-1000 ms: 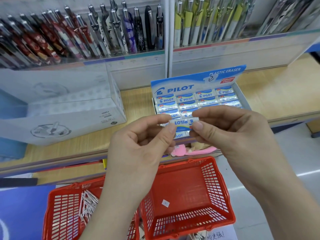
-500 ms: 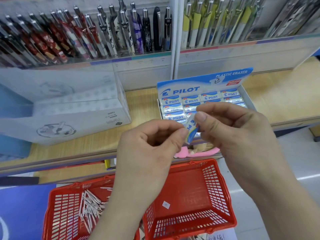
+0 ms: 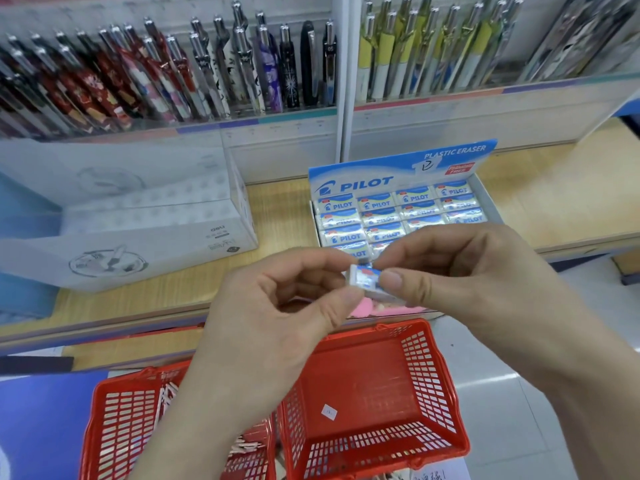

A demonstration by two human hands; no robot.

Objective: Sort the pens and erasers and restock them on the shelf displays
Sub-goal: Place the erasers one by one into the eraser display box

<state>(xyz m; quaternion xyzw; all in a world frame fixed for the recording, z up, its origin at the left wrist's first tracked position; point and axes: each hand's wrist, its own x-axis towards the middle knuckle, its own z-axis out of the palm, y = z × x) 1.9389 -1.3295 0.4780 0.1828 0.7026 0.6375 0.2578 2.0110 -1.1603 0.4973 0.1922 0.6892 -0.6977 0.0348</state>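
Observation:
A small wrapped blue-and-white eraser is held in the air between both hands, just in front of the shelf edge. My left hand pinches its left end and my right hand pinches its right end with thumb and fingers. Behind them on the wooden shelf stands a blue Pilot eraser display box filled with rows of the same erasers. Racks of pens stand upright at the back.
Two red plastic baskets sit below the shelf: the right basket holds only a small tag, the left basket holds several small white pieces. A white Deli box stands on the shelf at left. Something pink lies under my hands.
Both hands have turned the eraser between the fingertips, from lying flat, through on edge, to tilted with its end face showing. The view shifted slightly left.

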